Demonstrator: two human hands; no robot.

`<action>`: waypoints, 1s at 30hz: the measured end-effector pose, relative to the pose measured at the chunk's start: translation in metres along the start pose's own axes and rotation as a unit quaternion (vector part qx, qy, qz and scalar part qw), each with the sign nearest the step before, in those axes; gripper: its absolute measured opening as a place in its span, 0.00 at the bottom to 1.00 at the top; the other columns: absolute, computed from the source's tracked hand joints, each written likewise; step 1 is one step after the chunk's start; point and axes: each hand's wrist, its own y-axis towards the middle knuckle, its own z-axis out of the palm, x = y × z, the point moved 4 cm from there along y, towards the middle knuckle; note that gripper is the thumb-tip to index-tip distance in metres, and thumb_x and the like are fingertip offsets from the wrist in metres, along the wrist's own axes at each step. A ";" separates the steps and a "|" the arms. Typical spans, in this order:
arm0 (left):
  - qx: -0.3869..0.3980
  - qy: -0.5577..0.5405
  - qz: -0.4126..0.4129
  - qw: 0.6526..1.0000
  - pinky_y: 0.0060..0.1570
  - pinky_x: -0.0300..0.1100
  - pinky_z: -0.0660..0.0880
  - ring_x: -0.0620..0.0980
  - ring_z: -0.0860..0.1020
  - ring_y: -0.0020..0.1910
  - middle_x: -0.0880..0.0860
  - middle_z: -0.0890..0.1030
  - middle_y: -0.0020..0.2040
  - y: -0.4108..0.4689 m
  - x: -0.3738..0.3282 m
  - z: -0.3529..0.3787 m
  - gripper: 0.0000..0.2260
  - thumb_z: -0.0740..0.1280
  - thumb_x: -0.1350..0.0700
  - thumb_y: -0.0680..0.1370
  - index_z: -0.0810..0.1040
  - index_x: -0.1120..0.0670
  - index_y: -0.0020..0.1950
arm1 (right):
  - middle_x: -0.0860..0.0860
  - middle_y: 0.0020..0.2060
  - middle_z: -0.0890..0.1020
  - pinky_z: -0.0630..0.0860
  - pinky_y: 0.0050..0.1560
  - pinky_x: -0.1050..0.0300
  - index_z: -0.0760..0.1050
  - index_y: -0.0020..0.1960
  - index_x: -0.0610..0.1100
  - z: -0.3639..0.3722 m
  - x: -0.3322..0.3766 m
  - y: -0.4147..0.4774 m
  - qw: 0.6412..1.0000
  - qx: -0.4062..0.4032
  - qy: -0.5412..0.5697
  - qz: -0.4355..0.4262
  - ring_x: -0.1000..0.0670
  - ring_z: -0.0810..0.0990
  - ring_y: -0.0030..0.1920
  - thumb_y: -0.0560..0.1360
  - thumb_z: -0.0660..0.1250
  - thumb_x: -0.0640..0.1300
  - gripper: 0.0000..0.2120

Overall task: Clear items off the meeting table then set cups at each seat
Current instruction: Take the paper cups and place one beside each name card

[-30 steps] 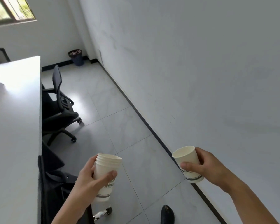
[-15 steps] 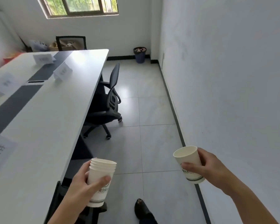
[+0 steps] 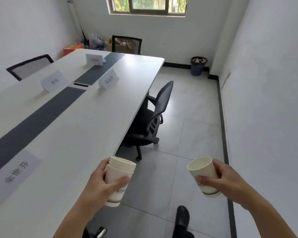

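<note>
Two hands: left hand (image 3: 100,183) grips nested paper cups (image 3: 118,179), right hand (image 3: 225,182) one tapered cup (image 3: 204,176).

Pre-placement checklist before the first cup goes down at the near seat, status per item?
1. Single cup held in right hand: ok.
2. Cup stack secure in left hand: ok.
3. Table surface beside the near name card free of clutter: ok.
4. Cups already set at seats: not ok, none on table.
5. Single cup clean and empty: ok, as far as its interior shows.
6. Near seat's chair position: cannot tell.
</note>
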 end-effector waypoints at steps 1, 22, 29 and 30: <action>-0.024 -0.007 -0.014 1.000 0.44 0.44 0.80 0.53 0.84 0.46 0.52 0.85 0.48 0.012 0.004 -0.009 0.33 0.78 0.45 0.55 0.75 0.44 0.59 | 0.52 0.46 0.85 0.80 0.43 0.60 0.77 0.56 0.53 0.001 0.007 0.026 1.000 0.023 -0.012 -0.006 0.52 0.83 0.46 0.60 0.78 0.55 0.27; -0.403 -0.095 -0.130 0.901 0.32 0.43 0.80 0.47 0.83 0.37 0.54 0.82 0.47 0.093 -0.013 -0.098 0.25 0.79 0.54 0.65 0.75 0.44 0.59 | 0.52 0.43 0.84 0.79 0.48 0.54 0.77 0.51 0.52 0.180 0.213 0.379 0.892 0.389 -0.180 -0.144 0.52 0.83 0.46 0.66 0.78 0.52 0.17; -0.463 -0.150 -0.136 0.863 0.35 0.41 0.81 0.52 0.84 0.42 0.54 0.84 0.48 0.103 0.017 -0.161 0.33 0.78 0.44 0.57 0.74 0.43 0.60 | 0.54 0.42 0.83 0.78 0.43 0.58 0.75 0.48 0.52 0.293 0.257 0.399 0.827 0.473 -0.248 -0.175 0.53 0.81 0.42 0.68 0.77 0.51 0.14; -0.461 -0.152 -0.135 0.864 0.36 0.41 0.81 0.52 0.84 0.43 0.53 0.84 0.48 0.108 0.020 -0.175 0.33 0.78 0.44 0.57 0.74 0.43 0.60 | 0.55 0.40 0.81 0.75 0.39 0.62 0.75 0.46 0.51 0.310 0.266 0.402 0.823 0.476 -0.252 -0.179 0.54 0.80 0.40 0.68 0.77 0.50 0.13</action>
